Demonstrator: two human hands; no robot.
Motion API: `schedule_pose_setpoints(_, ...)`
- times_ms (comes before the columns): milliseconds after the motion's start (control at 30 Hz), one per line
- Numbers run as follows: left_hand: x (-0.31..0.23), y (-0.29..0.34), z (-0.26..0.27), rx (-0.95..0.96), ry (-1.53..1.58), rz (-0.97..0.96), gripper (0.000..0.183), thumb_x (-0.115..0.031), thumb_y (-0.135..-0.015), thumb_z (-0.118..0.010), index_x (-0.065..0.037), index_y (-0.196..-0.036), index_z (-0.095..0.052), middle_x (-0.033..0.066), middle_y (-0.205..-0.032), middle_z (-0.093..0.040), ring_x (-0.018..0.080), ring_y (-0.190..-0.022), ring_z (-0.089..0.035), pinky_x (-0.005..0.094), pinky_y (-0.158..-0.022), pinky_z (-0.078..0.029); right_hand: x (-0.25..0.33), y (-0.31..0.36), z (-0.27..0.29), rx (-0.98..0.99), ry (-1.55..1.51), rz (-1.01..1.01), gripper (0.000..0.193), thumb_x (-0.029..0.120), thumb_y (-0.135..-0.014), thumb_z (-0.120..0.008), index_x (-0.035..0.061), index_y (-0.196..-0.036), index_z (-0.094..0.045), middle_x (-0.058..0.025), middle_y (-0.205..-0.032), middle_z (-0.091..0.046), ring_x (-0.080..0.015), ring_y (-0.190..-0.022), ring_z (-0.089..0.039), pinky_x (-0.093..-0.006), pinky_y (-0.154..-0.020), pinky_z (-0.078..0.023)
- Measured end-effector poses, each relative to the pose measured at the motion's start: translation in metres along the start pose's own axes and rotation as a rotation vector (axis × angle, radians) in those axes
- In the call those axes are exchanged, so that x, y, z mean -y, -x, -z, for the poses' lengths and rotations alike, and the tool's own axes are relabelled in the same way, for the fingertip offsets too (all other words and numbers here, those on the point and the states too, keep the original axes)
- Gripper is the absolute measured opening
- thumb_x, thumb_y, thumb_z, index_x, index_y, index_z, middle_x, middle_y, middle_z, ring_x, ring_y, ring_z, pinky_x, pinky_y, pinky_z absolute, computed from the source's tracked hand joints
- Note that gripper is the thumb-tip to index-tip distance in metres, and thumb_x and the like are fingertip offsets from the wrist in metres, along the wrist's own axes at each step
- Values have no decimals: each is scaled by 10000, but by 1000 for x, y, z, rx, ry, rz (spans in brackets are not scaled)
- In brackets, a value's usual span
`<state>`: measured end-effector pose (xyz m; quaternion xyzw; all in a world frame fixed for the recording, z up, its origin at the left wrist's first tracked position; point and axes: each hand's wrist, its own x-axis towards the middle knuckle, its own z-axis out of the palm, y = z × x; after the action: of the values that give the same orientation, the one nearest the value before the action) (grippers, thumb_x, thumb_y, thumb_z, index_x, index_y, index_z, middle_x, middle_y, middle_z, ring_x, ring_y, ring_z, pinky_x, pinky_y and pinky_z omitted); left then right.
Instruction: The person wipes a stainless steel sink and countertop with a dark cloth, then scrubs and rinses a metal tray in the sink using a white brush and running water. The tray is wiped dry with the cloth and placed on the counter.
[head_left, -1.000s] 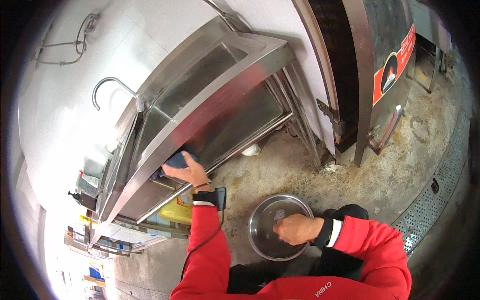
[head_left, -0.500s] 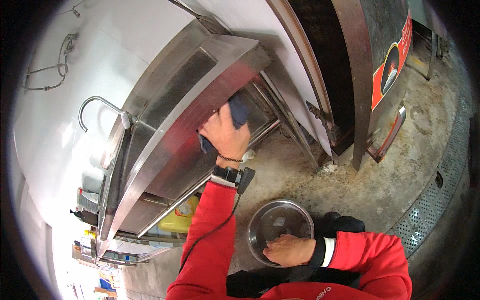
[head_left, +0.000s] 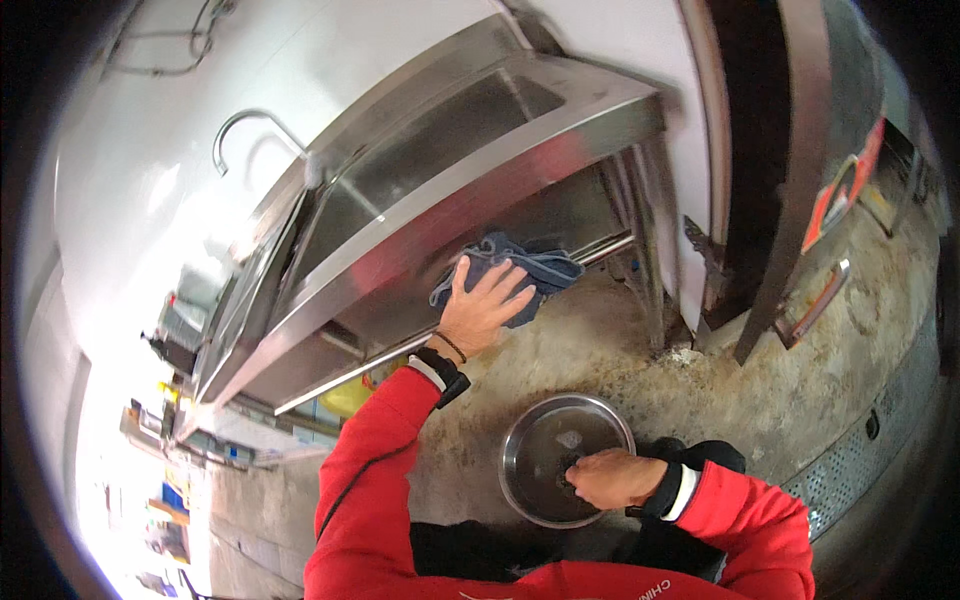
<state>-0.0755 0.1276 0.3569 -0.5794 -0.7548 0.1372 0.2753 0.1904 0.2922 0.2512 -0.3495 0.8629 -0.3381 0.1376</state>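
My left hand is pressed on a dark blue cloth with its fingers spread, holding it against the side of the stainless steel sink, near the lower rail. Part of the cloth hangs out to the right of the fingers. A round metal basin stands on the floor in front of me, with murky liquid and a small pale piece in it. Over the basin's right side is my right hand, its fingers curled together. Something dark shows at the fingertips, too unclear to name.
A curved tap rises behind the sink. Under it a yellow container sits near the rail. At right a dark upright panel and a metal handle-like bar stand over the stained floor. A perforated drain cover runs along the right.
My left hand has moved down across the sink's side with the cloth, which is now more spread out. The view has shifted left. My right hand stays at the basin.
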Motion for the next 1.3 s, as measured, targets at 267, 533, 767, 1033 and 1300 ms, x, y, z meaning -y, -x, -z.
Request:
schedule_pose_setpoints(267,32,136,15,0,-161,305,619,-78,-795,-616,-346,-1350,-561,11,-1425,-503,227,-1384,-414,617,-1120,-273,-8,-2,-1,-12,54,-91,265,215,-925,-560,-6,-1049,-637,-221,-998,-671,-416,-967,-645,-497,-850,-516)
schedule_pose_setpoints(533,58,263,43,-215,-6,819,668,-24,-663,-690,-239,-1291,-612,144,-1391,-492,356,-1332,-422,506,-1044,-367,19,-12,28,-464,27,-84,196,30,-838,-646,-8,-1029,-668,-186,-925,-680,-368,-817,-670,-427,-736,-549)
schedule_pose_setpoints(767,91,360,23,-1059,181,1686,702,-113,-797,-707,-154,-1449,-449,228,-1324,-488,427,-1237,-463,476,-1070,-376,100,-67,194,-1043,837,178,397,88,-903,-596,12,-1291,-561,-191,-1254,-585,-385,-1145,-530,-500,-1035,-355)
schedule_pose_setpoints(1033,185,447,-5,-1722,527,1603,613,-234,-945,-627,-37,-1482,-409,165,-1417,-529,287,-1311,-493,350,-1085,-375,87,-163,284,-794,1134,-66,434,265,-1039,-414,39,-1394,-522,-147,-1280,-601,-332,-1138,-540,-450,-978,-386)
schedule_pose_setpoints(1300,158,353,-50,-1342,3,1760,685,-282,-905,-670,18,-1463,-410,287,-1540,-251,422,-1411,-266,480,-1176,-221,67,-172,286,-788,1142,103,390,297,-1041,-406,23,-1214,-624,-163,-1119,-668,-357,-959,-603,-452,-841,-454)
